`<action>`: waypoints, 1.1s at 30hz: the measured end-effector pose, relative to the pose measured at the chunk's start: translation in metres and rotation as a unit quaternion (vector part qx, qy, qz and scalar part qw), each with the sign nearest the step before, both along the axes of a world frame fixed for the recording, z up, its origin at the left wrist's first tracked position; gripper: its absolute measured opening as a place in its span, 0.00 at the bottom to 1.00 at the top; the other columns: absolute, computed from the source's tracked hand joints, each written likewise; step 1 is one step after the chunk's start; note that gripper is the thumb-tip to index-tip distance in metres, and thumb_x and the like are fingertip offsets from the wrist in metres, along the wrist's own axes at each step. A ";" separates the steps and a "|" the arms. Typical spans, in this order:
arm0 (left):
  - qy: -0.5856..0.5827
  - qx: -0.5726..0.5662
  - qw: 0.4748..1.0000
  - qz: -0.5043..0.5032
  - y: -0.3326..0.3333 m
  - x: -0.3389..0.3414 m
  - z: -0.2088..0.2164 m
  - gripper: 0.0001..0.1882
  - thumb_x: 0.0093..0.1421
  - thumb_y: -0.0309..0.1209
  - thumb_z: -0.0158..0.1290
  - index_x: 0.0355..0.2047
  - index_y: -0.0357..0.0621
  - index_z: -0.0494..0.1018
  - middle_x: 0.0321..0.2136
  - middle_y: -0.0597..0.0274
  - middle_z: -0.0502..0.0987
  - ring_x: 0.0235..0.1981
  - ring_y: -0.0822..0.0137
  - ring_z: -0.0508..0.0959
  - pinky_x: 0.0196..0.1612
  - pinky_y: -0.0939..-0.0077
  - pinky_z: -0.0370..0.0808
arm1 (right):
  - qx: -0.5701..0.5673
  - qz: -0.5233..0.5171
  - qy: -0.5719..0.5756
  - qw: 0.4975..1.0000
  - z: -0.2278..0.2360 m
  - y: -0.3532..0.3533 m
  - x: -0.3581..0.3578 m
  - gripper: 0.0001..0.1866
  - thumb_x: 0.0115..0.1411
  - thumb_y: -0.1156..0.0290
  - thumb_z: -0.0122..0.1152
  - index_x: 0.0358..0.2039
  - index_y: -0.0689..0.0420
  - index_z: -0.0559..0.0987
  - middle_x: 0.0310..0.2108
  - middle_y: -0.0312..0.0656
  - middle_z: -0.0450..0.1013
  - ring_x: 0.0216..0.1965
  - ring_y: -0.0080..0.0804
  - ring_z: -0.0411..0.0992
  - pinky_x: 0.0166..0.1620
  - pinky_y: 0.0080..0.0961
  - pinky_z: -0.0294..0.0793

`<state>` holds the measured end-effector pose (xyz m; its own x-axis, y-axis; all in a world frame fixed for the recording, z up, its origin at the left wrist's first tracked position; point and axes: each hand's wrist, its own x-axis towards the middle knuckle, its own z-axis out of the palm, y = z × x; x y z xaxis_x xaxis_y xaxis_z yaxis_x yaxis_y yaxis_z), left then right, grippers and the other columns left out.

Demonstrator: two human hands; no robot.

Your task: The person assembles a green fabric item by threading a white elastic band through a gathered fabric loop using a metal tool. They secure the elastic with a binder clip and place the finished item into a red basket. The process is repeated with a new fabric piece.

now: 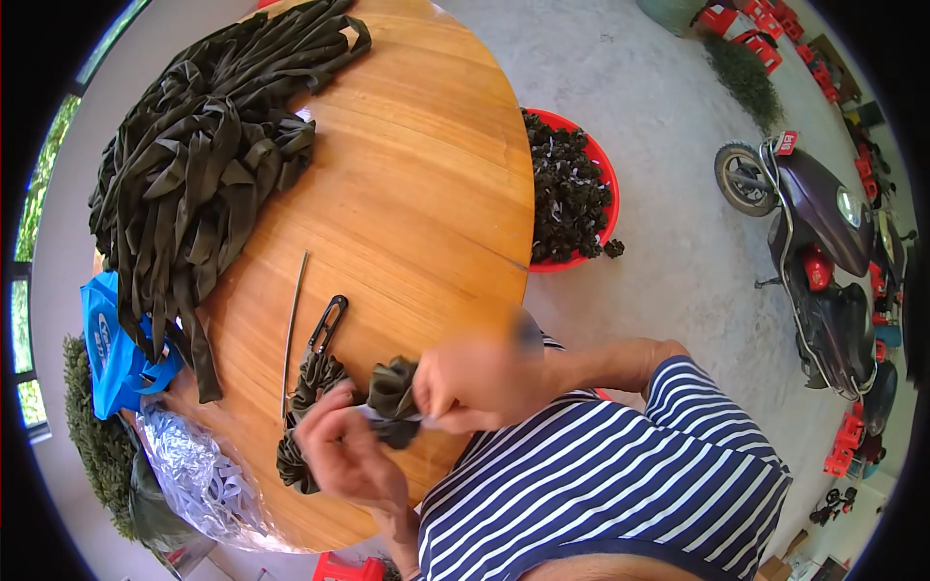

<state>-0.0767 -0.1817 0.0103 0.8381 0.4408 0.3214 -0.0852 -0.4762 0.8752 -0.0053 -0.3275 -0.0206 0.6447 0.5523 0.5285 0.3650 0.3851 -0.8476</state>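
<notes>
My right hand (465, 382), blurred by motion, is closed on a dark green fabric scrunchie (392, 389) above the near edge of the table. A short white elastic strip (370, 412) shows between my two hands. Its left end runs to the curled fingers of my left hand (351, 447), which look pinched on it. Beside the left hand, gathered dark green fabric (295, 463) lies on the wood. More bunched fabric (318, 376) sits below a black clip-shaped tool (329, 321). A thin metal rod (294, 324) lies to the left of that tool.
A round wooden table (417, 165) carries a large heap of dark green fabric strips (194, 165), a blue bag (111, 339) and clear plastic with white elastic (199, 465). Right of it stands a red basin (612, 189) of finished-looking scrunchies. A motor scooter (823, 223) stands farther right.
</notes>
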 end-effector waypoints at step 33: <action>0.031 0.122 0.980 0.154 0.104 -0.092 -0.006 0.08 0.45 0.18 0.56 0.28 0.39 0.73 0.31 0.59 0.74 0.36 0.62 0.72 0.40 0.73 0.69 | -0.165 -0.012 -0.434 0.886 0.037 0.086 0.020 0.10 0.38 0.77 0.59 0.26 0.56 0.74 0.25 0.35 0.67 0.26 0.28 0.65 0.29 0.22 0.66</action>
